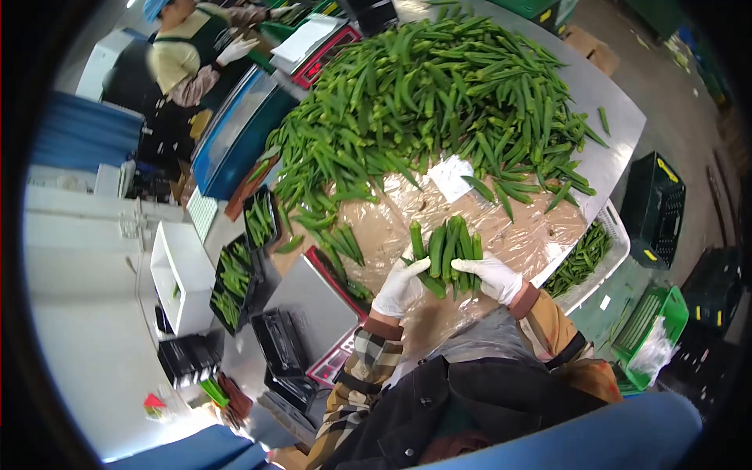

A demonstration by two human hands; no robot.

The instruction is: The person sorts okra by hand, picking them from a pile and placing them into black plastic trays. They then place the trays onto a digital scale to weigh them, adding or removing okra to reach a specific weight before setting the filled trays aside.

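Several green okra pods (450, 249) stand side by side in a bunch between my two white-gloved hands, above the plastic-covered table. My left hand (399, 290) is closed on the bunch's left side, where one pod (417, 239) sticks up a little apart. From the other side my right hand (492, 276) grips the bunch, its thumb across the front of the pods. Part of the fingers of both hands is hidden behind the okra. Beyond the hands a large heap of okra (423, 94) covers the far part of the table.
A scale with a grey plate (309, 305) sits to my left, beside black trays of okra (235, 282) and stacked black trays (278, 345). A white basket of okra (619, 251) and a green crate (650, 329) are at right. Another person (192, 59) works at far left.
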